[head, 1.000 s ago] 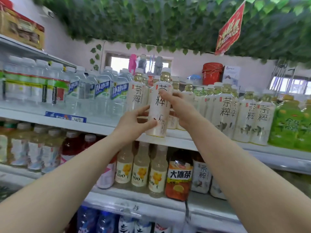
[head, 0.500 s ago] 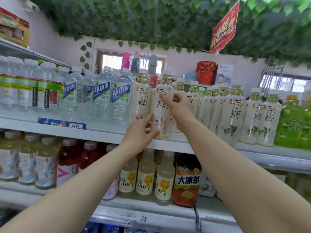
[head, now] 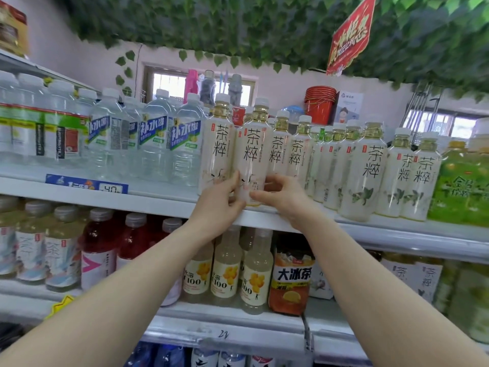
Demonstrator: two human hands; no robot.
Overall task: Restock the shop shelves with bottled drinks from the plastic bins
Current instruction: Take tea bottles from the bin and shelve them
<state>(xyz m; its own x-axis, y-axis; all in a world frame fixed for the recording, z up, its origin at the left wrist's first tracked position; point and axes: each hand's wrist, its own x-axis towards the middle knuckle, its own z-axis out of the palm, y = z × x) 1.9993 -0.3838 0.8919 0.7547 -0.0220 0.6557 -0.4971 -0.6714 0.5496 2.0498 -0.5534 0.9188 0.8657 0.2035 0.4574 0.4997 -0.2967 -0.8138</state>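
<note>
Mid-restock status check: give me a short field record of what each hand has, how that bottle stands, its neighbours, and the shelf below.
grip_left: left hand grips the tea bottle low on its left side
grip_right: right hand pinches the same bottle near its base
pose: upright at the front edge of the upper shelf; base hidden by the hands
neighbour_left: second tea bottle, then water bottles
shelf_below: yellow-label bottles, iced-tea bottle
</note>
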